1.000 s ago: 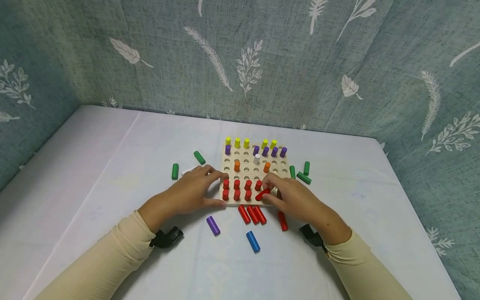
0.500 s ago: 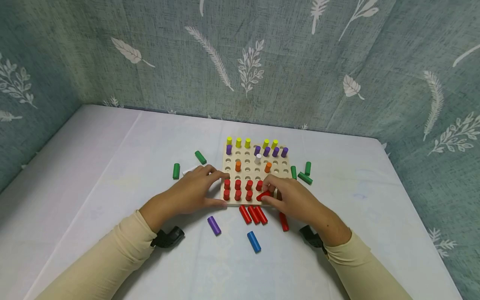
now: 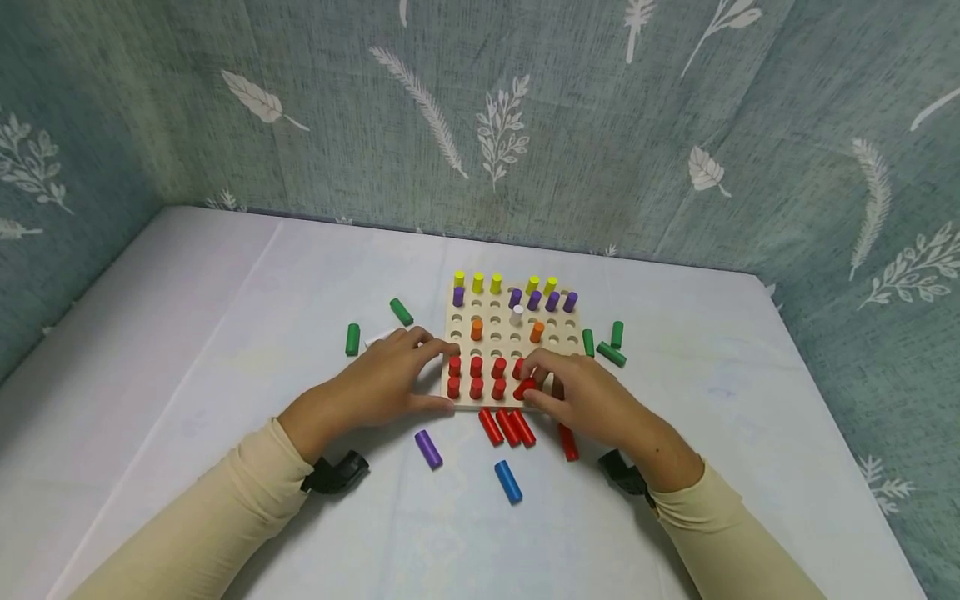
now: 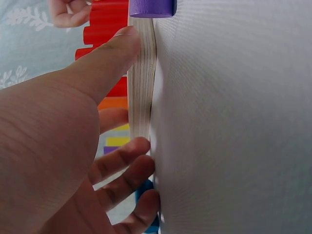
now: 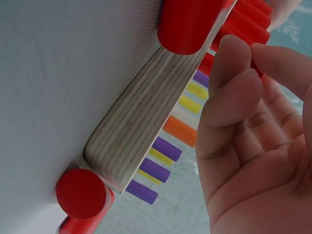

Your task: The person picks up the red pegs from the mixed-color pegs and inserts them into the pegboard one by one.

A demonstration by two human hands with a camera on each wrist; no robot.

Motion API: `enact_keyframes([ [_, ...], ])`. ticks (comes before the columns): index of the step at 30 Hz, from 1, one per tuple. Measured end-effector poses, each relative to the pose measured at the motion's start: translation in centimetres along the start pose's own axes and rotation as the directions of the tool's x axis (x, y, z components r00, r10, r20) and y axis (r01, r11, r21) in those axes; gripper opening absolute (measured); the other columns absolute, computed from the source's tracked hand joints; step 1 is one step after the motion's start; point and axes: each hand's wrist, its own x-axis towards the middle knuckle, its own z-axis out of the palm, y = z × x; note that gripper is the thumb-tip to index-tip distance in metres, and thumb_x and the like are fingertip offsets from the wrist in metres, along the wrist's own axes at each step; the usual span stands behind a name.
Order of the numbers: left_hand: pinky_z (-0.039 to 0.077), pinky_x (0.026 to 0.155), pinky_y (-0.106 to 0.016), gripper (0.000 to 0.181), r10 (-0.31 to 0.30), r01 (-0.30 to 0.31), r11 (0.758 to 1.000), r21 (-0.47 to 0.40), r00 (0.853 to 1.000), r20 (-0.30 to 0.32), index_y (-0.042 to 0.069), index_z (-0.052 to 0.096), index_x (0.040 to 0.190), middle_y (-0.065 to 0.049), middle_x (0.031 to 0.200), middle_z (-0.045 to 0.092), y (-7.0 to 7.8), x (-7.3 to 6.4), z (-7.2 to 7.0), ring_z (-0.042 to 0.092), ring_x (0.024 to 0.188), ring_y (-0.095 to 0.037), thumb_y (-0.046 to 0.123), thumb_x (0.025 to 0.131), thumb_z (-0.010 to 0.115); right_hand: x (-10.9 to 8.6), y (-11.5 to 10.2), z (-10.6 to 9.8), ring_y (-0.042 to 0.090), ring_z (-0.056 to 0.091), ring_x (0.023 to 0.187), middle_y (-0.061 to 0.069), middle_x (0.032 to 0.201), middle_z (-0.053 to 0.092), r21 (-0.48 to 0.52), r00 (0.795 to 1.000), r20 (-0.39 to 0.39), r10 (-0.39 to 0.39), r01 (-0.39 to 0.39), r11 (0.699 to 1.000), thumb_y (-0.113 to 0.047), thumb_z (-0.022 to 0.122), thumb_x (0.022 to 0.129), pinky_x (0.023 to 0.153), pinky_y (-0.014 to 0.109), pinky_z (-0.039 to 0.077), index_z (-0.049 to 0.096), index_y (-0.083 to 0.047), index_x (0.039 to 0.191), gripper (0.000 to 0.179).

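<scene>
A wooden pegboard point(image 3: 496, 337) lies mid-table, bearing red, orange, white, purple and yellow pegs. My left hand point(image 3: 375, 379) rests at its left side, thumb against the front edge and index finger near the left red pegs point(image 3: 454, 367). In the left wrist view the thumb point(image 4: 109, 61) touches the layered edge, with the other fingers spread. My right hand point(image 3: 581, 392) pinches a red peg point(image 3: 524, 388) between thumb and fingertips over the front row, right of several standing red pegs. The held peg leans, its lower end near a hole; whether it is inside is unclear.
Loose red pegs point(image 3: 508, 427) lie before the board, with another red peg point(image 3: 567, 442) to their right. A purple peg point(image 3: 429, 449) and blue peg point(image 3: 508, 482) lie nearer. Green pegs point(image 3: 611, 354) lie right; others point(image 3: 352, 339) lie left, beside a partly hidden white peg point(image 3: 381, 337).
The red peg in my right hand has tipped from nearly flat to steeper, and the right fingers have shifted slightly left. My left hand stays at the board's side.
</scene>
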Motion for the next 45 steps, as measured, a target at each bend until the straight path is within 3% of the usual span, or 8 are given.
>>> enact_keyframes([
  [19,0.044,0.108,-0.055,0.077,0.009,-0.009,1.000,-0.012,1.000,0.008,0.025,0.053,0.143,-0.010,0.135,0.057,0.0,0.0,0.3,0.052,0.127,-0.029,0.053,0.077,0.082,-0.2,0.1,0.3,0.007,0.055,0.071,-0.005,0.095,0.071,-0.012,0.999,0.016,-0.031,0.031,0.999,-0.020,0.074,0.092,0.061,0.021,0.050,0.064,-0.016,0.114,0.024],
  [37,0.044,0.108,-0.055,0.079,0.011,-0.011,1.000,0.007,1.000,-0.020,0.026,0.052,0.144,-0.010,0.136,0.056,-0.2,0.0,-0.2,0.052,0.127,-0.029,0.054,0.077,0.082,-0.2,-0.1,-0.9,0.009,0.057,0.066,-0.005,0.091,0.069,0.019,0.998,-0.036,-0.045,0.046,0.999,-0.021,0.069,0.095,0.057,0.024,0.052,0.065,-0.018,0.118,0.023],
  [45,0.045,0.108,-0.054,0.077,0.022,-0.022,1.000,0.004,1.000,-0.006,0.026,0.053,0.143,-0.009,0.134,0.057,-0.2,0.1,0.1,0.053,0.126,-0.028,0.054,0.077,0.081,-0.5,-0.1,-1.3,0.007,0.059,0.067,-0.004,0.095,0.070,0.012,0.999,-0.031,-0.011,0.011,1.000,-0.023,0.069,0.095,0.057,0.023,0.053,0.065,-0.017,0.117,0.023],
])
